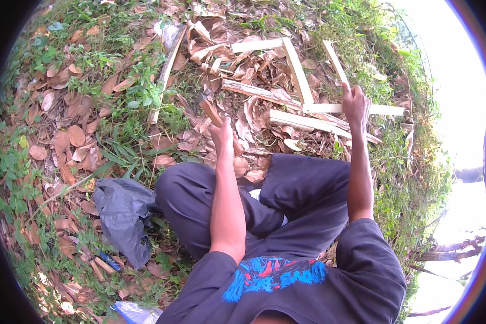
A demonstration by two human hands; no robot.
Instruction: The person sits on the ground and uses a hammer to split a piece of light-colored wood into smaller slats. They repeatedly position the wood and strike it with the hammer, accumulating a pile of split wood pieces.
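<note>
My left hand (222, 137) is closed around the wooden handle of a hammer (211, 113), whose small dark head points away from me above the leaves. My right hand (355, 108) grips a zigzag of pale wooden strips (297, 73) where an upright strip (335, 60) meets a crosswise one (389, 110). The strips meet end to end at angles; how they are fastened is too small to see. Under and beside them lie a rough-edged board (259, 92) and a loose pale slat (302, 121).
I sit cross-legged on ground with dry leaves (76, 136) and grass. Another long slat (168, 73) lies at the far left, by a clear plastic bag (169, 35). A black plastic bag (125, 208) rests beside my left knee, with wooden-handled tools (98, 268) nearer me.
</note>
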